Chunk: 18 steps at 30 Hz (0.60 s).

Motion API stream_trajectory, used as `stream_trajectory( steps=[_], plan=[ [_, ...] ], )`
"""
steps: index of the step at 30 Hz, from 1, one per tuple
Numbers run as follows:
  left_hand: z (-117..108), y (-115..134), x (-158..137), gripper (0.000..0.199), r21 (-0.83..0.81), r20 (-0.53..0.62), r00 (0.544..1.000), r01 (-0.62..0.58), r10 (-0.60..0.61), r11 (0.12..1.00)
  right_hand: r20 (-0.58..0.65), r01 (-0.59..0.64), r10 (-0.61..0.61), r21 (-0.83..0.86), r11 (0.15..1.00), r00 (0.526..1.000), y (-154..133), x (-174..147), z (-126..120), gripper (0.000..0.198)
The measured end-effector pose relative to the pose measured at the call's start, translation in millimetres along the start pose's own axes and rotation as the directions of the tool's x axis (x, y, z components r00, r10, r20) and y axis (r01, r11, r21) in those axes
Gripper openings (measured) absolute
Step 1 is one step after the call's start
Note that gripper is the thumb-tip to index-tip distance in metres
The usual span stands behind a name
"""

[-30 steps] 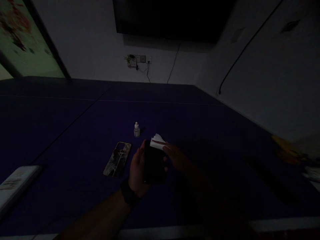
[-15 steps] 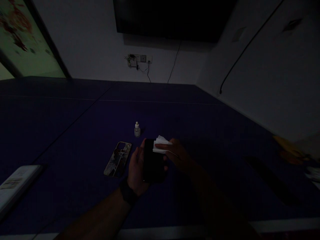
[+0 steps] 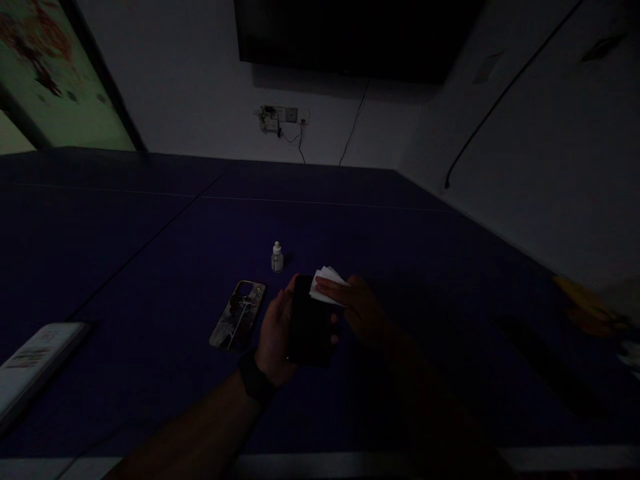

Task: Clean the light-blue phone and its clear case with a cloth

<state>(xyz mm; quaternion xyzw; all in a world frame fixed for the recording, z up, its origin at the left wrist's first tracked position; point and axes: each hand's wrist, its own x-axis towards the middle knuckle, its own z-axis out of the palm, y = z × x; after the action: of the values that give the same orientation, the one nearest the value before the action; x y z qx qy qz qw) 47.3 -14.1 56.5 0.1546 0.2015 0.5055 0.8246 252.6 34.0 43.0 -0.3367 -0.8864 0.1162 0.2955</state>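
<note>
A dark smartphone [image 3: 310,333] lies screen up in my left hand [image 3: 275,333], whose fingers wrap round it from below. My right hand [image 3: 360,307] presses a folded white tissue [image 3: 327,280] onto the upper right part of the phone. Left of the phone, a patterned phone case [image 3: 237,317] with a camera cut-out rests on the dark blue table [image 3: 175,267]. Beyond the phone stands a small clear dropper bottle [image 3: 277,259] with a white cap.
A long white box [image 3: 37,357] lies at the left. On the right are a dark flat object [image 3: 545,363] and something yellow [image 3: 583,303], both too dim to name. A large screen [image 3: 340,33] hangs on the far wall above sockets [image 3: 285,115] and cables.
The tissue and my right fingers have shifted slightly up on the phone, and the tissue looks turned a little. My left hand keeps its hold. The view has moved slightly.
</note>
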Motion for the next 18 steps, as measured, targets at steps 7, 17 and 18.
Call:
stream_trajectory(
  steps=[7,17,18],
  plan=[
    [1.6,0.4,-0.6,0.056,0.011,-0.007,1.0,-0.017,0.017,1.0,0.033,-0.013,0.017,-0.106,0.994,0.999,1.0,-1.6,-1.6,0.066],
    [1.4,0.0,-0.1,0.057,0.029,-0.012,0.999,-0.035,0.035,0.999,0.055,0.002,0.002,-0.069,0.998,0.999,0.3,-0.1,-5.1,0.063],
    [1.3,-0.1,-0.3,0.059,0.031,-0.001,1.0,-0.028,0.028,0.999,0.034,-0.007,0.009,-0.064,0.998,0.999,1.2,0.1,-6.3,0.064]
  ],
)
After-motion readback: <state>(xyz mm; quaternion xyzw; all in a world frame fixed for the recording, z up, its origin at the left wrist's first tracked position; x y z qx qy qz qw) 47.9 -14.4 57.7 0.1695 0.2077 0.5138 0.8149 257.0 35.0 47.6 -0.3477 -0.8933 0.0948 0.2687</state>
